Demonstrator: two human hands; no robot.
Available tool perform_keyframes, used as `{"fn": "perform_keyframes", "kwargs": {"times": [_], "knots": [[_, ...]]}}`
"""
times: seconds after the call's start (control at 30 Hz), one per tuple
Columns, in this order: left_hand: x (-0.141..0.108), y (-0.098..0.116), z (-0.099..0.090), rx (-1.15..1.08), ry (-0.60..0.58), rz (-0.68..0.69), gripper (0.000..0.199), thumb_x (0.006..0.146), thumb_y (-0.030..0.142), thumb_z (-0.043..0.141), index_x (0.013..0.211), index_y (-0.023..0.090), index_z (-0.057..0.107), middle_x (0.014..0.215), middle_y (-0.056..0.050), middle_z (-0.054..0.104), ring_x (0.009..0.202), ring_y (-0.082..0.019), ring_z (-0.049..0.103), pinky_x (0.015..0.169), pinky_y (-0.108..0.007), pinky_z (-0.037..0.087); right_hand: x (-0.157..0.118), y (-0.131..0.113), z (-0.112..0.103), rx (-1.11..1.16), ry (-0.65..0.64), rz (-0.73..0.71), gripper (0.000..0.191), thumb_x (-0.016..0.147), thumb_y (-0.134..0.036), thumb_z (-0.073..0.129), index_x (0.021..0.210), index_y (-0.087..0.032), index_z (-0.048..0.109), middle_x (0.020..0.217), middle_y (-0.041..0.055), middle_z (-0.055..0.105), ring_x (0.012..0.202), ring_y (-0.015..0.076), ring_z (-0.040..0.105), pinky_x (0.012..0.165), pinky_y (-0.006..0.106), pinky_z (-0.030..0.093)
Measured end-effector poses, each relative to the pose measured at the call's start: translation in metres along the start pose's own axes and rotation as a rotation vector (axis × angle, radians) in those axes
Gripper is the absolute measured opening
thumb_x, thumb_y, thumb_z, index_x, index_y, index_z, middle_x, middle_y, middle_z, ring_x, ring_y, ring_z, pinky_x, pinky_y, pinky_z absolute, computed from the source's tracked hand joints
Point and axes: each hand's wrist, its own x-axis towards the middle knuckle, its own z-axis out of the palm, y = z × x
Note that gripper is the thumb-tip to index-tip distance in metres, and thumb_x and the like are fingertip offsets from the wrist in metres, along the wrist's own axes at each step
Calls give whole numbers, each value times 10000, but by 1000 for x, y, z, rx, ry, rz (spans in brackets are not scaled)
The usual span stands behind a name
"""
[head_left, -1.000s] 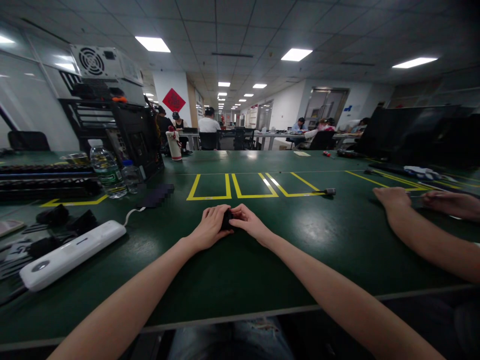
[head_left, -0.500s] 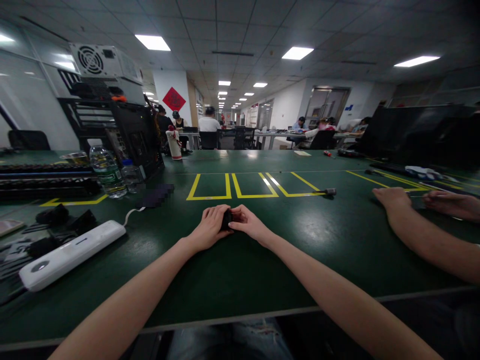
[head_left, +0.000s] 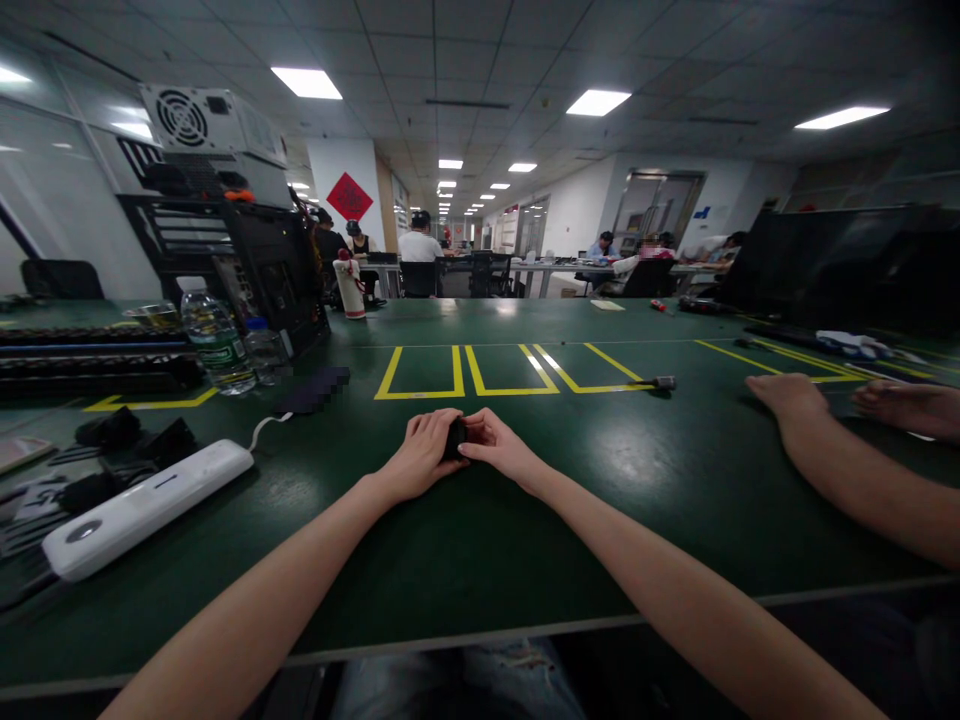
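Note:
A small black object (head_left: 454, 440) sits between my two hands on the green table (head_left: 480, 560); its kind is hard to make out, since fingers cover much of it. From the left, my left hand (head_left: 421, 455) is closed around it, fingers over its top and far side. My right hand (head_left: 501, 450) grips its right side, the thumb near its front and the fingers curled behind. Beyond the hands, yellow tape outlines (head_left: 465, 394) mark the tabletop. A dark cylindrical piece with a thin shaft (head_left: 663, 384) lies to the right of them.
At left are a white power strip (head_left: 150, 510), black parts (head_left: 109, 428), a water bottle (head_left: 214, 340) and an open computer case (head_left: 277, 280) with a power supply (head_left: 210, 125) on top. Another person's forearm and hand (head_left: 795, 400) rest on the table at right.
The view has shifted very slightly. Both hands stay closed on the black object in the same place.

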Motion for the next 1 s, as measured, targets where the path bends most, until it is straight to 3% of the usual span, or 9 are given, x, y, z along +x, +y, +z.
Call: {"fn": "perform_keyframes", "kwargs": {"times": [0.17, 0.33, 0.6, 0.83, 1.0], "knots": [[1, -1, 1, 5, -2, 4, 539, 751, 348, 522, 1192, 198, 252, 1172, -94, 391, 1089, -233, 372, 920, -421, 264, -2, -3, 2, -30, 30, -35, 240, 697, -339, 564, 878, -207, 478, 887, 4, 544, 875, 148, 523, 815, 352, 396], [1, -2, 4, 5, 29, 10, 543, 744, 341, 535, 1189, 202, 255, 1157, -92, 403, 1083, -234, 379, 913, -420, 272, 1, -1, 4, -35, 67, 12, 274, 689, -324, 576, 908, -184, 487, 912, 25, 544, 903, 151, 514, 831, 343, 387], [0, -1, 3, 6, 32, 18, 541, 751, 352, 526, 1194, 207, 252, 1152, -94, 409, 1072, -240, 395, 903, -433, 279, -1, 0, -1, -18, -46, -39, 288, 667, -290, 610, 900, -204, 464, 908, -1, 543, 894, 138, 520, 827, 324, 395], [0, 0, 3, 19, 17, 9, 548, 753, 350, 523, 1200, 208, 239, 1181, -95, 389, 1097, -246, 374, 916, -441, 265, 1, -4, 2, -72, 47, 13, 250, 724, -342, 534, 915, -188, 485, 905, 20, 548, 894, 150, 519, 825, 341, 394], [0, 1, 1, 10, 7, 2, 533, 759, 343, 516, 1197, 208, 244, 1169, -93, 395, 1086, -240, 385, 914, -436, 273, -1, -2, -1, -33, -33, -9, 288, 679, -292, 595, 924, -193, 479, 956, 22, 538, 921, 149, 514, 833, 335, 398]]}}
